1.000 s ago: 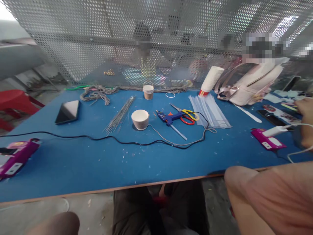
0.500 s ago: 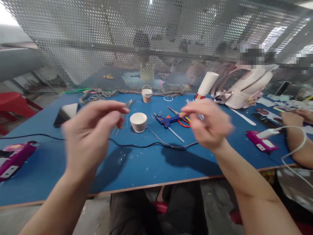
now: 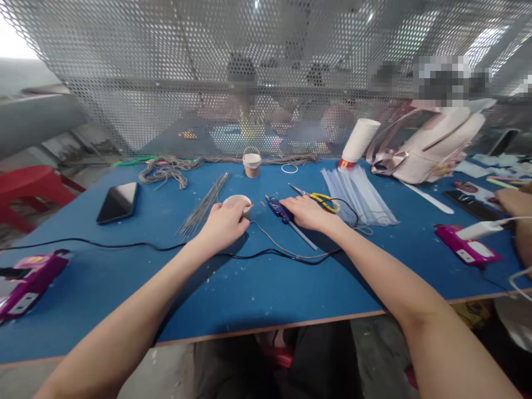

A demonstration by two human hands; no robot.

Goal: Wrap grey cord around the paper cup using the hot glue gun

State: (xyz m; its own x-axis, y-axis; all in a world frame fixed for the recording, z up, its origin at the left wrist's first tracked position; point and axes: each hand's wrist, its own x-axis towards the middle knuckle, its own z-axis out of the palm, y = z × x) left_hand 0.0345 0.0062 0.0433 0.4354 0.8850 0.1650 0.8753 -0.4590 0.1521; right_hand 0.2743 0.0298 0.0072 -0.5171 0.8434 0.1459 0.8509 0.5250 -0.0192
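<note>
My left hand (image 3: 223, 226) is closed round the near left side of a small white cup (image 3: 241, 200), its fingers hiding much of the cup. From the cup's base a thin grey cord (image 3: 276, 244) trails right over the table. My right hand (image 3: 306, 213) is wrapped over the handle of a blue glue gun (image 3: 274, 206), which lies on the table with its nozzle pointing left. A translucent glue stick (image 3: 304, 237) sticks out from the gun's back end. Just behind the right hand lie scissors or pliers with yellow handles (image 3: 326, 202); part of them is hidden.
A bundle of thin grey rods (image 3: 205, 205) and a phone (image 3: 117, 202) lie left. Behind stand a small handled bucket (image 3: 251, 164) and stacked paper cups (image 3: 359, 141). Clear plastic strips (image 3: 359, 194), a bag (image 3: 432, 144) and a purple power strip (image 3: 467, 244) are right. Black cable (image 3: 124, 241) crosses the table.
Both hands, raised and blurred above the table before, have come down and inward. The left has taken hold of the cup, the right the glue gun. The plastic strips and rods now show.
</note>
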